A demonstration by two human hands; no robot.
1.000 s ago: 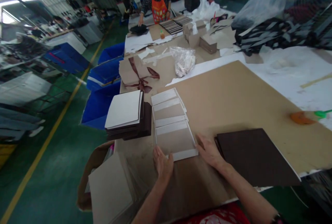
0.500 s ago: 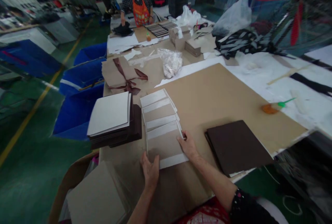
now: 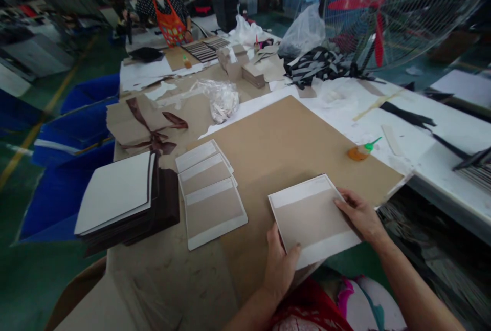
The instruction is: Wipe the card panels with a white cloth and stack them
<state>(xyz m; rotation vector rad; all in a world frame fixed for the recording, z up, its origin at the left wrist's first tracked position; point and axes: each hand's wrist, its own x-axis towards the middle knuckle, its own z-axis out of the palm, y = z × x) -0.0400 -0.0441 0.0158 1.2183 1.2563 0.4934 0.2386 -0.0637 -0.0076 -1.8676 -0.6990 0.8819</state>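
A beige cardboard panel [image 3: 312, 218] with white strips along two edges is held between my two hands at the table's front edge. My left hand [image 3: 282, 259] grips its near left side, the thumb lying on top. At its right edge, my right hand [image 3: 358, 211] closes with the thumb above and the other fingers mostly hidden beneath. Several similar panels [image 3: 217, 213] overlap in a row to the left. The dark brown boards seen earlier on this spot do not show; what lies under the held panel is hidden.
A stack of dark brown boards topped with pale sheets [image 3: 117, 193] stands at the left. A glue bottle [image 3: 360, 152] with a green nozzle lies on the brown sheet [image 3: 284, 141]. Blue bins [image 3: 57, 177] line the left side. A co-worker [image 3: 169, 19] stands at the far end; a fan [image 3: 378, 8] is at right.
Both hands have moved right with a panel from the near end of the row, to where the dark brown boards lay. The view has turned right. The co-worker's hand has left the black material.
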